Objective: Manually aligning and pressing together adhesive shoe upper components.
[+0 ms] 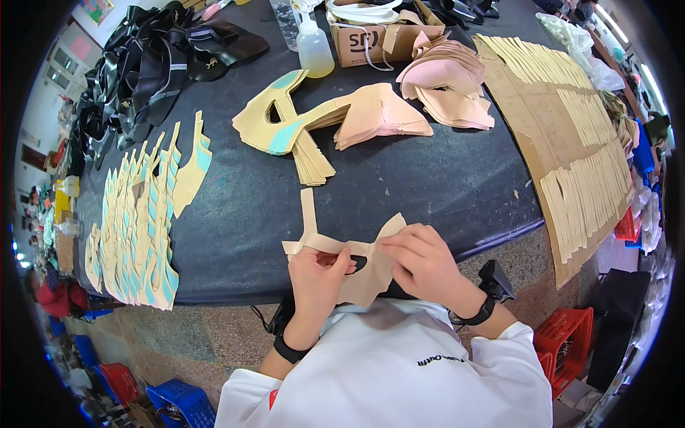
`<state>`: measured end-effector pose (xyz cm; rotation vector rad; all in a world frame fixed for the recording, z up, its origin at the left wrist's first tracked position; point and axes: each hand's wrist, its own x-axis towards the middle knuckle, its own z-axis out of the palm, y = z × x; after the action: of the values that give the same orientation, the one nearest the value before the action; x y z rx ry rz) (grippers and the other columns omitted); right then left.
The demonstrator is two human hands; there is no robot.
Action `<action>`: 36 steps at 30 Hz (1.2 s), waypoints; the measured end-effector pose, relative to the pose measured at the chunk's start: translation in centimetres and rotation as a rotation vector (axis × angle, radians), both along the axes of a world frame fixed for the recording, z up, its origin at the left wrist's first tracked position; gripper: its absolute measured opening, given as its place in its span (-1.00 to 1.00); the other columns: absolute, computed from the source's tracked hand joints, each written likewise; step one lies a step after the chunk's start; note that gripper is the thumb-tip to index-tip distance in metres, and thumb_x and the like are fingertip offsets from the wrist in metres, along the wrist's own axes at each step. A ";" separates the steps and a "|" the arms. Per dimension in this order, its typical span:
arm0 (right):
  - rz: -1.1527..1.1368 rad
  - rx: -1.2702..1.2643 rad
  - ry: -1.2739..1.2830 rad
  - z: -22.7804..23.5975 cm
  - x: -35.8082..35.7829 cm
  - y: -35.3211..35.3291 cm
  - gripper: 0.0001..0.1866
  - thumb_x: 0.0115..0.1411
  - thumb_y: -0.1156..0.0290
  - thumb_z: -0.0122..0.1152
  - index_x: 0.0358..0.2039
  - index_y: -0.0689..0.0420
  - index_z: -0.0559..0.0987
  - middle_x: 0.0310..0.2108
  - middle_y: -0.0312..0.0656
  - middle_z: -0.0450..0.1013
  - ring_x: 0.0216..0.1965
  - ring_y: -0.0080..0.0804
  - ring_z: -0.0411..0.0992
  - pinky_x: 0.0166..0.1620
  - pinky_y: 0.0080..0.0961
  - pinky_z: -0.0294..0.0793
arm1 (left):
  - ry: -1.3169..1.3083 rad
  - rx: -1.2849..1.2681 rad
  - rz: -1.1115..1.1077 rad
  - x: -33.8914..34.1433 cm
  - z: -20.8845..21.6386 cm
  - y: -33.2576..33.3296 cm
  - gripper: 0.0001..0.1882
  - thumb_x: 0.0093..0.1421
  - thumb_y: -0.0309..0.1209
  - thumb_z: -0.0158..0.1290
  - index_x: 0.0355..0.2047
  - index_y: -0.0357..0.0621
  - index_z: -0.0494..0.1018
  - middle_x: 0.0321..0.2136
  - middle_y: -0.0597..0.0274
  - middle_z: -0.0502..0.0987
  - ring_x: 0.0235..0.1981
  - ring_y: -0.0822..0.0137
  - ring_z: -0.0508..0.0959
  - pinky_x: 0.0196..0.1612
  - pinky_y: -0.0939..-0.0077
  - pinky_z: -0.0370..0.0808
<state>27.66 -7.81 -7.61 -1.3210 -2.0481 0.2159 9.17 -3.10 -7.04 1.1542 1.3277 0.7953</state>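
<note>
Leave the fanned row of turquoise-patched pieces (146,221) at far left alone, well apart from the work. Keep clear, too, of the beige stack (318,116) beyond the hands. With the left hand (314,277), thumb and forefinger pinching the narrow beige band (328,244) (joined on or separate: hard to tell), hold firmly without creasing. Find the beige piece (360,287) between both hands, at the near edge of the dark table (242,214); probably best to true up edges before pressing. With the right hand (426,264), fingers bent and pinching the piece's right side, work in small, even moves; impossible to judge pressure from here. Farther right, leave the pinkish stack (451,80) and the strips (589,192) on the cardboard (531,146) undisturbed.
</note>
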 end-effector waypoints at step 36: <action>-0.687 0.368 -0.601 -0.4 14.3 12.1 -0.76 -0.08 0.47 0.18 -0.33 -0.04 0.61 -0.07 -0.35 0.45 -0.02 -0.33 0.33 -0.08 -0.35 0.29 | 0.684 0.844 -0.824 -16.1 1.1 3.6 -0.66 -0.05 -0.59 0.04 -0.27 0.08 0.62 -0.16 0.43 0.59 0.06 0.21 0.44 0.14 0.16 0.22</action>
<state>41.95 4.25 -8.04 -1.8856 -1.7963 -0.9128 -6.92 0.55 -5.94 2.5880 0.8371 0.3120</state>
